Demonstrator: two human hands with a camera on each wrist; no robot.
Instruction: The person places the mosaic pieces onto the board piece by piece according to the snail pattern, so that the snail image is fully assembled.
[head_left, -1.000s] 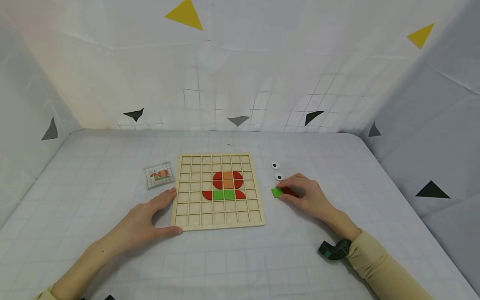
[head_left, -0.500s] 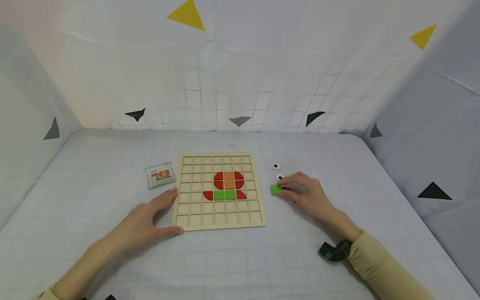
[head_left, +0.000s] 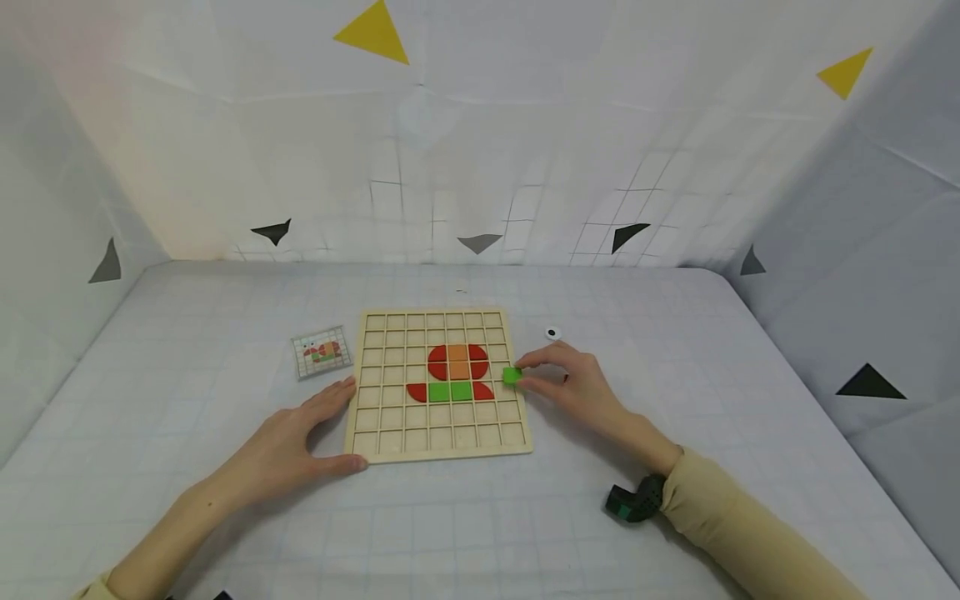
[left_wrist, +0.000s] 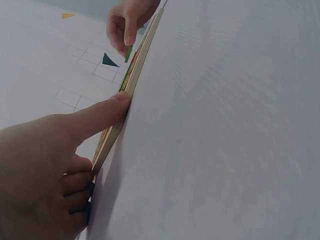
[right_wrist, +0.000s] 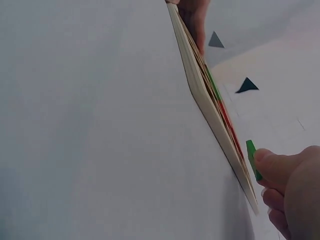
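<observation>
My right hand pinches a small green square tile between thumb and fingertips. The tile is over the right edge of the wooden grid board, and the right wrist view shows it tilted, just above the surface. On the board lie two orange squares with red rounded pieces on both sides. Below them is a row of two green squares between red curved pieces. My left hand rests against the board's lower left corner, thumb at the front edge and the extended fingers along the left edge.
A small picture card with a gridded figure lies left of the board. A round eye piece lies to the right of the board, behind my right hand. White cloth walls with yellow and black triangles stand around the table.
My right hand has picked up the green tile and carried it left from the table to the board's right edge. The red and eye pieces near it are now covered. My left hand stays put.
</observation>
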